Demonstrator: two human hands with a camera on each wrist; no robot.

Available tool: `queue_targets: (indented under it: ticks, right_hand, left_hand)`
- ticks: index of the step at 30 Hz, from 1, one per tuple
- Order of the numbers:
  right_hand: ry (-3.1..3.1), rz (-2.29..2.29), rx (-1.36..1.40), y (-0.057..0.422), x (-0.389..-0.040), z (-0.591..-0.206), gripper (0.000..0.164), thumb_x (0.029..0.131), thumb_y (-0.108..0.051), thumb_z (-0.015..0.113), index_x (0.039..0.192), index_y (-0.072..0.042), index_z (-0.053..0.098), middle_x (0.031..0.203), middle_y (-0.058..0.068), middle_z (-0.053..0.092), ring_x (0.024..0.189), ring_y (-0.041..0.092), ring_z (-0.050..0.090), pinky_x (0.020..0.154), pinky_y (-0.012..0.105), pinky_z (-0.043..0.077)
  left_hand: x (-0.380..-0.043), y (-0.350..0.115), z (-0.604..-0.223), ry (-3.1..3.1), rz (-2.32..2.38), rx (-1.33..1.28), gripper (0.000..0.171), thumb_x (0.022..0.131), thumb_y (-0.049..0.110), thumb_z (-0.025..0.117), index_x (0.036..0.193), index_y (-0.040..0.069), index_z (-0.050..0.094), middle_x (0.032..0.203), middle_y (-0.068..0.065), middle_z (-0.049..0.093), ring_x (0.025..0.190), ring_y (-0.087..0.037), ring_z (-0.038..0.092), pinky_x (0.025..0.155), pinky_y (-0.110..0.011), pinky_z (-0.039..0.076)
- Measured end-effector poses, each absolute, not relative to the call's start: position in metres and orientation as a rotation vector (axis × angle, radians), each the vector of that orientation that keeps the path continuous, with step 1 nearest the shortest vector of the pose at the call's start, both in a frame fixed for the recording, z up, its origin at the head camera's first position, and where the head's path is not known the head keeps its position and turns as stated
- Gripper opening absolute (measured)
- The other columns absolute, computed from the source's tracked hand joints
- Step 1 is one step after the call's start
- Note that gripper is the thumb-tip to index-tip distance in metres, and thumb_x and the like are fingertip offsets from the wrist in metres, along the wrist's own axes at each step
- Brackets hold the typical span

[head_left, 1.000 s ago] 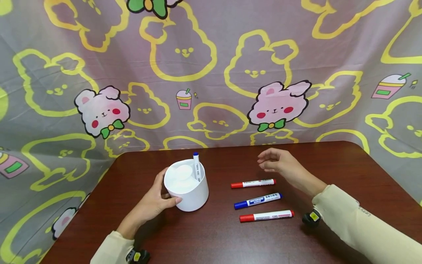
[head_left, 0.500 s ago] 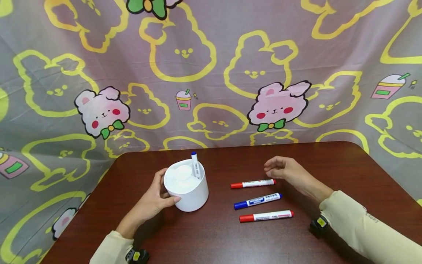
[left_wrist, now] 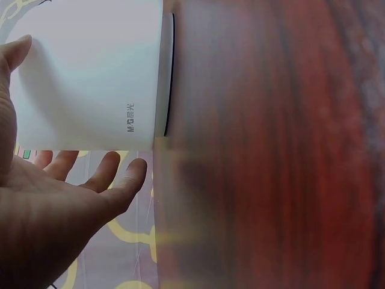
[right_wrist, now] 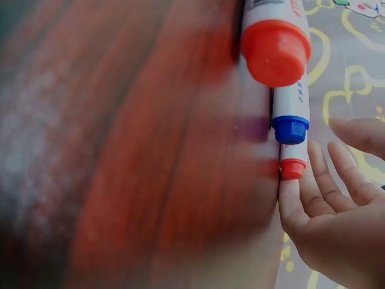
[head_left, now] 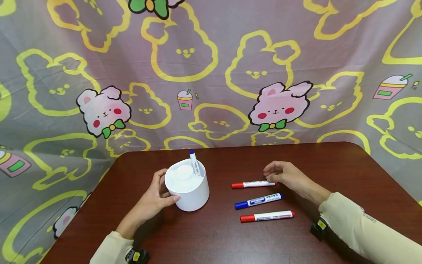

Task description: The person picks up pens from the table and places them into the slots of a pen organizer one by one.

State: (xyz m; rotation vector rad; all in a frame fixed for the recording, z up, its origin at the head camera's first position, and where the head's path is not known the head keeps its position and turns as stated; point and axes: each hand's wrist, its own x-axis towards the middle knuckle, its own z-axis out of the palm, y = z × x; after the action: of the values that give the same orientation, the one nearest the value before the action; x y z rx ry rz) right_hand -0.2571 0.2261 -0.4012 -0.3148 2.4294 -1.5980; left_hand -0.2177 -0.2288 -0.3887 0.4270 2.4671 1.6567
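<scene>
Inside the brown wooden table's (head_left: 214, 240) far edge, moving room separates the round white plastic holder (head_left: 192, 198), gripped by the left hand (head_left: 151, 201), from the farthest red-and-white marker (head_left: 252, 184) at the relaxed right hand (head_left: 293, 179); contact is hard to judge.

Four markers (head_left: 248, 184) (head_left: 258, 201) (head_left: 267, 216) (head_left: 194, 163), one white holder (head_left: 192, 198), two hands (head_left: 153, 200) (head_left: 291, 179), one table (head_left: 217, 242)

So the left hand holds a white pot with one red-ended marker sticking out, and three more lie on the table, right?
Not quite: the marker in the white pot has a blue end, not red; the head view shows it.
</scene>
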Motion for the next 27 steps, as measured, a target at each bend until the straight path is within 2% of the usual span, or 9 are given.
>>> queue_targets:
  ticks: [4,8,11,13,16,20,24,27]
  right_hand:
    - [2.407,-1.603,-0.367,0.224,-0.256,-0.404,0.032,0.094,-0.001,0.070,0.123,0.010,0.062,0.115,0.023,0.070,0.095,0.018,0.066,0.081,0.027,0.060]
    - [2.404,-1.598,-0.382,0.221,-0.255,-0.405,0.031,0.093,0.003,0.069,0.122,0.011,0.062,0.114,0.023,0.069,0.094,0.018,0.066,0.080,0.027,0.061]
    - [2.425,-1.581,-0.386,0.219,-0.255,-0.406,0.030,0.092,0.005,0.069,0.121,0.010,0.063,0.112,0.022,0.070,0.095,0.019,0.065,0.079,0.026,0.061]
    - [2.441,-1.565,-0.395,0.218,-0.255,-0.407,0.028,0.091,0.006,0.069,0.119,0.009,0.064,0.110,0.021,0.070,0.095,0.021,0.064,0.077,0.025,0.060]
    - [2.468,-1.535,-0.422,0.217,-0.256,-0.409,0.026,0.089,0.008,0.069,0.115,0.009,0.065,0.106,0.019,0.070,0.094,0.021,0.063,0.075,0.023,0.057]
    - [2.505,-1.495,-0.448,0.216,-0.257,-0.411,0.025,0.087,0.010,0.068,0.111,0.008,0.066,0.101,0.017,0.070,0.092,0.021,0.062,0.071,0.023,0.055]
    - [2.504,-1.474,-0.445,0.215,-0.256,-0.412,0.023,0.088,0.011,0.067,0.111,0.007,0.066,0.100,0.015,0.069,0.090,0.022,0.060,0.067,0.025,0.054]
    - [2.511,-1.457,-0.452,0.215,-0.255,-0.412,0.023,0.088,0.011,0.066,0.110,0.006,0.067,0.098,0.014,0.068,0.088,0.022,0.059,0.065,0.026,0.052]
  left_hand:
    - [-0.217,-0.229,-0.389,2.483,1.653,0.438,0.097,0.090,0.013,0.083,0.156,0.007,0.012,0.164,-0.023,0.032,0.144,-0.048,0.043,0.115,-0.058,0.044]
    - [-0.217,-0.229,-0.390,2.514,1.637,0.439,0.097,0.089,0.013,0.083,0.158,0.009,0.015,0.163,-0.022,0.034,0.138,-0.043,0.049,0.108,-0.043,0.050]
    - [-0.217,-0.230,-0.389,2.526,1.626,0.428,0.098,0.089,0.013,0.083,0.159,0.011,0.015,0.161,-0.022,0.035,0.134,-0.039,0.051,0.103,-0.038,0.053]
    - [-0.216,-0.230,-0.389,2.525,1.616,0.415,0.100,0.089,0.014,0.084,0.161,0.013,0.015,0.160,-0.022,0.034,0.133,-0.039,0.051,0.104,-0.039,0.053]
    - [-0.216,-0.230,-0.388,2.518,1.600,0.379,0.104,0.089,0.017,0.084,0.164,0.017,0.012,0.162,-0.021,0.033,0.137,-0.042,0.050,0.108,-0.047,0.052]
    - [-0.217,-0.230,-0.388,2.532,1.562,0.343,0.107,0.088,0.022,0.085,0.167,0.020,0.012,0.167,-0.019,0.026,0.145,-0.044,0.043,0.113,-0.056,0.048]
    - [-0.218,-0.230,-0.390,2.566,1.522,0.348,0.104,0.088,0.025,0.086,0.167,0.022,0.018,0.166,-0.017,0.023,0.144,-0.044,0.040,0.112,-0.055,0.049]
    - [-0.217,-0.229,-0.390,2.568,1.520,0.336,0.102,0.088,0.025,0.086,0.165,0.021,0.020,0.164,-0.017,0.026,0.140,-0.042,0.046,0.109,-0.050,0.051]
